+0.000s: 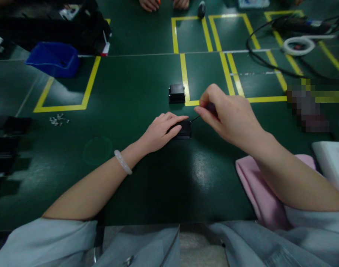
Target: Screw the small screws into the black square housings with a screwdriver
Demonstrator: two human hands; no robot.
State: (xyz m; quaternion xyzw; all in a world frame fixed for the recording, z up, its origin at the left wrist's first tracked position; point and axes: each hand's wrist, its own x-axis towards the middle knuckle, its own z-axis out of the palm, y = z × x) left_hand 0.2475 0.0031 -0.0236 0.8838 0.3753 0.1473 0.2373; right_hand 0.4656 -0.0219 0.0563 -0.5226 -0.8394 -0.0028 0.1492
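My left hand [165, 128] lies over a small black box [186, 129] on the green table, with thumb and fingers steadying it. That hand covers the box's left part. In a pinch grip my right hand [227, 111] holds a screwdriver [195, 119], its dark handle mostly hidden in the fingers. The thin shaft slants down to the left, and its tip meets the box's upper right corner. A second black box [177, 93] with small metal bits at its sides stands just beyond.
Several loose screws [58, 119] lie at left, below a blue bin [54, 59]. More black parts [5, 148] line the left edge. A pink cloth [250, 174] and a white object [333, 159] are at right. Another person's hands [150, 4] show at the far side.
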